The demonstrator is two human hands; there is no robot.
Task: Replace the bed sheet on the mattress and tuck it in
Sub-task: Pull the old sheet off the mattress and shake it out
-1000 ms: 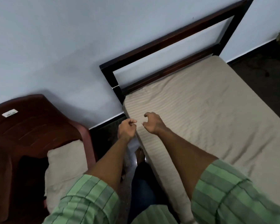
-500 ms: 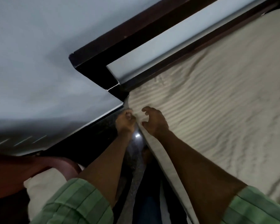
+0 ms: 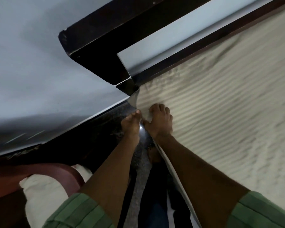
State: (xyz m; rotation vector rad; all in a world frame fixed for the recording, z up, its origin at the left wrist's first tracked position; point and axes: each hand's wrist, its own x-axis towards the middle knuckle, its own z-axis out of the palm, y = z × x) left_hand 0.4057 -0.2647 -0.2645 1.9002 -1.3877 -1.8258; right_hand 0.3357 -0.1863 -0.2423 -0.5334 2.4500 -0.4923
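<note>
A beige striped bed sheet (image 3: 220,99) covers the mattress and fills the right half of the view. Its near-left corner sits just below the dark wooden headboard post (image 3: 122,76). My right hand (image 3: 160,122) grips a bunched fold of the sheet at that corner, fingers curled into the cloth on top of the mattress. My left hand (image 3: 131,125) is beside it over the mattress edge, fingers curled and pinching the same corner of sheet. A small flap of sheet stands up between the hands and the post.
The dark headboard frame (image 3: 171,27) runs up to the right against a pale blue-grey wall (image 3: 39,63). A red-brown plastic chair (image 3: 39,170) with a white pillow (image 3: 43,195) on it stands at lower left. Dark floor (image 3: 138,162) shows between chair and bed.
I have leaned in toward the head-end corner, so it looks much larger. Both hands went from hovering above the mattress corner to gripping the sheet there.
</note>
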